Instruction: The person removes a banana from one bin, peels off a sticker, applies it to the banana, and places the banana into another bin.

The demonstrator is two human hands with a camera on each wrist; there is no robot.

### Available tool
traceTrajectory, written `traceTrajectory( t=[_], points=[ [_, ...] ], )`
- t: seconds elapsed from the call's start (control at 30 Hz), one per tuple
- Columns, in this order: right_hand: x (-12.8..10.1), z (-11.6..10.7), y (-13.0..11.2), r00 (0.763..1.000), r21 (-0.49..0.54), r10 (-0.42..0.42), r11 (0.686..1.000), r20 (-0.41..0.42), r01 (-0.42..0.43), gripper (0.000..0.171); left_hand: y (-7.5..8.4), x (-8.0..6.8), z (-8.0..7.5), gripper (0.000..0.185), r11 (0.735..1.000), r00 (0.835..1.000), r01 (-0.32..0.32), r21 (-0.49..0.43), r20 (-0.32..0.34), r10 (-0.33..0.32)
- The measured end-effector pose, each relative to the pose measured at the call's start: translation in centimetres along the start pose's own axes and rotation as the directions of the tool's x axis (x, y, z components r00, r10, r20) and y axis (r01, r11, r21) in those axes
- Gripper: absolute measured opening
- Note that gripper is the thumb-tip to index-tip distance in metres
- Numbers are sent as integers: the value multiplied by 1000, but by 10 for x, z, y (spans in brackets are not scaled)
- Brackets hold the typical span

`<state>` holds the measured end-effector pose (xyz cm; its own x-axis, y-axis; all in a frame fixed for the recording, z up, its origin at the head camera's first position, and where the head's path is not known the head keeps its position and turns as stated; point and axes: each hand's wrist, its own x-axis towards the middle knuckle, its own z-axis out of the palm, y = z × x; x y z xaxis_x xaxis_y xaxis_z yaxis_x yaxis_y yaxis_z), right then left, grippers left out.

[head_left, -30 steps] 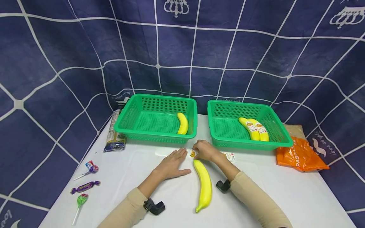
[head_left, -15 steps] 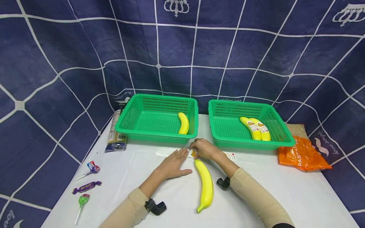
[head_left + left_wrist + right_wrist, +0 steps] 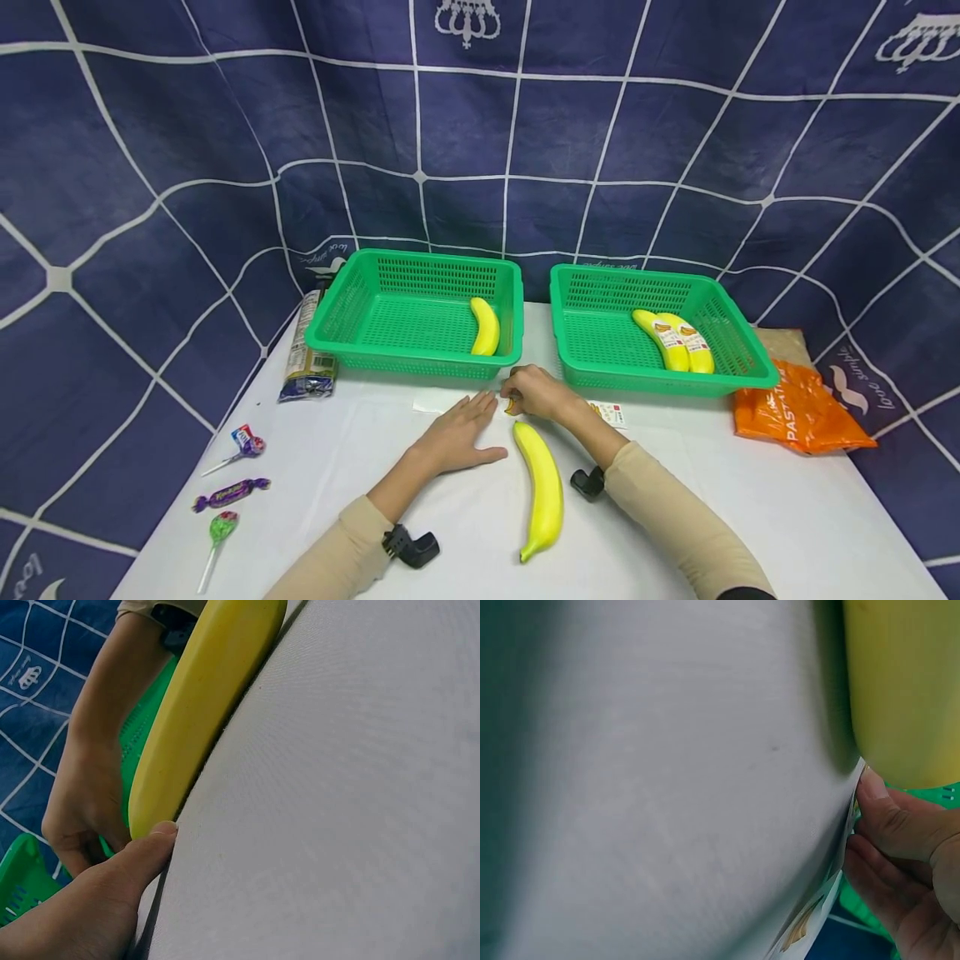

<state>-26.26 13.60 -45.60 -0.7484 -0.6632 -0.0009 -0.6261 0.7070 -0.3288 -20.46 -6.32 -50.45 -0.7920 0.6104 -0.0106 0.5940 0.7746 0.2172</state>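
Note:
A white strip of banana stickers lies on the white table in front of the baskets. My left hand rests flat across the strip with its fingers straight. Just right of it, my right hand pinches a banana sticker at the strip between thumb and curled fingers. Another printed sticker shows beyond my right wrist. A loose yellow banana lies lengthwise between my forearms, its upper tip close below both hands. In the left wrist view my left thumb overlaps the banana's end.
The left green basket holds one plain banana. In the right green basket lie two bananas with stickers on them. An orange pasta bag, a dark-ended packet, two lollipops and a purple-wrapped candy lie around the sides.
My right fingers have shifted slightly left and now cover more of the pinched sticker. My left hand keeps its place on the strip, and the baskets and loose banana stay put.

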Motion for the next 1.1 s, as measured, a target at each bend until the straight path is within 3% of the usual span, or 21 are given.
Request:
traceTrajectory(
  t=[0.67, 0.87, 1.1],
  points=[
    [2, 0, 0, 999, -25, -40, 999, -29, 39, 15, 1, -1, -2, 90, 1000, 1000, -4, 12, -3, 4],
    [4, 0, -2, 997, -68, -62, 996, -48, 59, 8, 2, -1, -3, 90, 1000, 1000, -1, 15, -3, 1],
    [4, 2, -1, 994, -118, -80, 991, -79, 70, 13, 1, -1, -1, 89, 1000, 1000, -6, 24, -11, 6]
  ],
)
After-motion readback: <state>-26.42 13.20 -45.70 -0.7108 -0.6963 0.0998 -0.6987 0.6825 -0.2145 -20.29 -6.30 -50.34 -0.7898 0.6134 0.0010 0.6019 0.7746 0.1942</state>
